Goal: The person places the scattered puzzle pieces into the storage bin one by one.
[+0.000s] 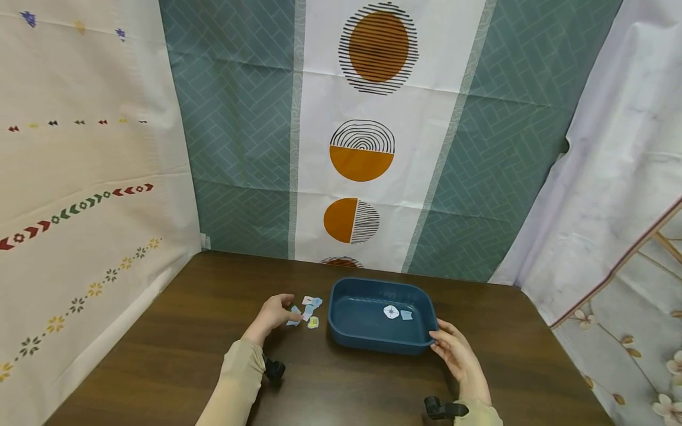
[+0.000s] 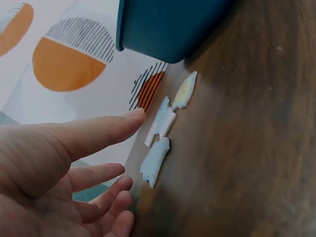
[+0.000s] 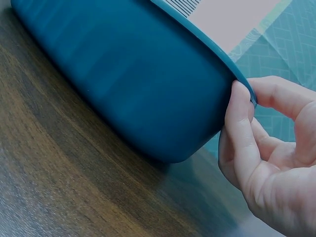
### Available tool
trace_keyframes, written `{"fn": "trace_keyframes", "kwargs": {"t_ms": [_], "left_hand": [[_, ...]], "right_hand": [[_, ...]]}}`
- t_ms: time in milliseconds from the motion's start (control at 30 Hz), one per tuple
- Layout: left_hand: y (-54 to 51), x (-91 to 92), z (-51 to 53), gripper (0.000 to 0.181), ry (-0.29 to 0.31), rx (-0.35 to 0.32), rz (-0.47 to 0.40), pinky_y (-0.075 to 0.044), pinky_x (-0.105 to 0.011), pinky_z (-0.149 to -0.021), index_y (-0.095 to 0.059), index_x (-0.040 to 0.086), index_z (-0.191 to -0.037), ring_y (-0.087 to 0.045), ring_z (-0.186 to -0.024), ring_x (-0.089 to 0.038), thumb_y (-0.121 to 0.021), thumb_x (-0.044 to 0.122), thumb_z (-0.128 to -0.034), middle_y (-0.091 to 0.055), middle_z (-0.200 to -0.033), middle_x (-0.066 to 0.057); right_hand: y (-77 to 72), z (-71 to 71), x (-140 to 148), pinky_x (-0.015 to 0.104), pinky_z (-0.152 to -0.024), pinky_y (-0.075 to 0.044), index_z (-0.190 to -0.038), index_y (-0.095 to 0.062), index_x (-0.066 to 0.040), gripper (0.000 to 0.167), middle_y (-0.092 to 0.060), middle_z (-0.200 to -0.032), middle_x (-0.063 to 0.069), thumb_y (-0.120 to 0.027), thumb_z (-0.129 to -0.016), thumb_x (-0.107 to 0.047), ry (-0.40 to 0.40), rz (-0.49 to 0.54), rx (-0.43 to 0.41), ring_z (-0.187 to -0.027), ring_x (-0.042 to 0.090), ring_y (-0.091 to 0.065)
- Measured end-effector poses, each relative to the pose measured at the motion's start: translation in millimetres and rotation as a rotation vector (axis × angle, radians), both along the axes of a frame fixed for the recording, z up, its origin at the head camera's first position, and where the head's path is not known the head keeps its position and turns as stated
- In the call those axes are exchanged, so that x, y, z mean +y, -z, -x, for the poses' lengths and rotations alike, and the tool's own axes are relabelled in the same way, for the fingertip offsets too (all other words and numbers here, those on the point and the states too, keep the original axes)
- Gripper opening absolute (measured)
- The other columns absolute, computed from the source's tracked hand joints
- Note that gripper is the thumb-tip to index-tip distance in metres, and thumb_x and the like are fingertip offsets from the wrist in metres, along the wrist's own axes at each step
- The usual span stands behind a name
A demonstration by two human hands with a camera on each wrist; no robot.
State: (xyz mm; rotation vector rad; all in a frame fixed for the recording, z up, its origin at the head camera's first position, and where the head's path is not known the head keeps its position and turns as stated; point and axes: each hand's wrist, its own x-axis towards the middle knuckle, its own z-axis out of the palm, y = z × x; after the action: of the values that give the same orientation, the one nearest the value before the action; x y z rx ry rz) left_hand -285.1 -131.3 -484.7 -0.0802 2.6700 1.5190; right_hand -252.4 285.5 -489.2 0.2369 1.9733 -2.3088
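Head view: L hand reaches over dark-brown wood-look worktop, at cluster of small, flat, irregular pale-blue card-like pieces, just left of dark-blue rectangular round-cornered tray. Small yellow-printed pale piece at near right of cluster. L fingers: thumb out straight, others loosely bent, wide gap, nothing held; contact w/ pcs can't tell. R hand pinches tray rim by near right corner, fingers & thumb narrow on it. In tray, right half: white roundish piece w/ dark star print, smaller pale-blue piece just right of it.

Step in hand (judged): L to take up one pc, R steadying tray. To do well: come in low, thumb & index either side of one pc only. Pcs look thin and some touch, so slide one clear first, else neighbours may drag. Pinch edges lightly; card prob. bends. R: firm hold, no downward push, or tray could tip.
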Motion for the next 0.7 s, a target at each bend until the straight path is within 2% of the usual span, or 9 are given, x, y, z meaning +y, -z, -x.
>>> {"fn": "trace_keyframes", "kwargs": {"t_ms": [267,500,700], "left_hand": [[7.6,-3.1,-1.9,0.068,-0.009,0.005,0.051,-0.048,-0.05,-0.096,-0.054,-0.009,-0.132,-0.055,-0.117,-0.043,-0.084,0.008,-0.0727,-0.059,-0.126,-0.027],[14.7,-4.1,-0.5,0.068,-0.008,0.06,0.155,-0.049,-0.049,-0.093,-0.06,-0.007,-0.127,-0.058,-0.108,-0.039,-0.088,0.007,-0.0668,-0.064,-0.118,-0.024],[17.7,-5.0,-1.2,0.063,0.007,0.077,0.169,-0.048,-0.051,-0.095,-0.064,-0.004,-0.125,-0.055,-0.112,-0.04,-0.088,0.008,-0.0673,-0.06,-0.124,-0.027]], "right_hand": [[-0.7,-0.2,-0.5,0.014,-0.066,-0.052,-0.127,-0.048,-0.001,0.036,-0.06,-0.077,-0.007,-0.053,-0.092,0.001,0.009,0.002,-0.004,-0.065,0.001,-0.055],[-1.3,0.1,-0.5,0.015,-0.066,-0.052,-0.127,-0.048,-0.002,0.036,-0.059,-0.077,-0.007,-0.053,-0.092,0.001,0.012,0.008,-0.007,-0.065,0.001,-0.055],[-0.1,0.5,0.3,0.015,-0.067,-0.052,-0.13,-0.046,-0.001,0.038,-0.059,-0.078,-0.007,-0.053,-0.093,0.001,0.011,0.006,-0.014,-0.066,0.002,-0.055]]}}
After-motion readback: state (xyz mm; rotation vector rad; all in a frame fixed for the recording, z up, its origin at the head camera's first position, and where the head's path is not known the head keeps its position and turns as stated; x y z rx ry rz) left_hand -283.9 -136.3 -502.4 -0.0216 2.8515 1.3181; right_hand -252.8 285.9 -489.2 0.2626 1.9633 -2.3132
